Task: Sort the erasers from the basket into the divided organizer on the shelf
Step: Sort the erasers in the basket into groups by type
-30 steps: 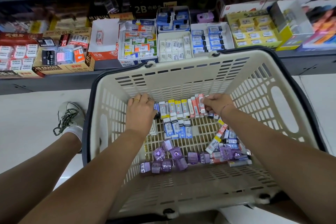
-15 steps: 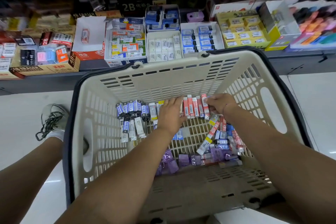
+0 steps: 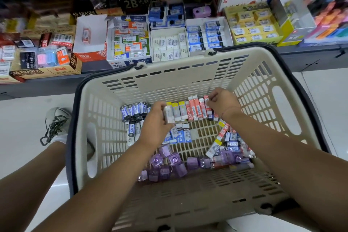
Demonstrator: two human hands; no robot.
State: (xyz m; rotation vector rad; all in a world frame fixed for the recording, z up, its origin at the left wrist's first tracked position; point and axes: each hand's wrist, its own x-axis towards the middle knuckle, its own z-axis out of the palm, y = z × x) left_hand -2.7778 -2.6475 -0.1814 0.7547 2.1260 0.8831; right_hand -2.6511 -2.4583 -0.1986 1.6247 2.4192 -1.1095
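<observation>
Cream plastic basket [image 3: 188, 81] with a dark rim fills the middle of the view, seen from above, on a pale floor [image 3: 22, 137] in front of a grey shelf [image 3: 47, 88]. Both bare forearms reach in from six o'clock.

Inside, along the far wall at twelve o'clock, erasers stand in a tidy row: blue-and-white erasers [image 3: 134, 111] at ten o'clock, yellow-topped erasers [image 3: 178, 110] in the middle, red erasers [image 3: 195, 109] at one o'clock. The left hand [image 3: 156, 120] has its grip curled round a pale eraser [image 3: 168, 115] just beside the yellow-topped ones; it is blurred. The right hand [image 3: 222, 103] has its grip pinched on the end red eraser [image 3: 206, 100] at the right of the row.

Nearer the centre lie small blue erasers [image 3: 180, 134]. Purple cube erasers [image 3: 169, 164] are scattered at six o'clock, and a loose mixed pile [image 3: 229, 145] sits at four o'clock.

On the shelf at twelve o'clock, beyond the basket, the white divided organizer [image 3: 170, 47] holds white and blue erasers in separate compartments. A laced shoe [image 3: 56, 120] rests on the floor at nine o'clock.
</observation>
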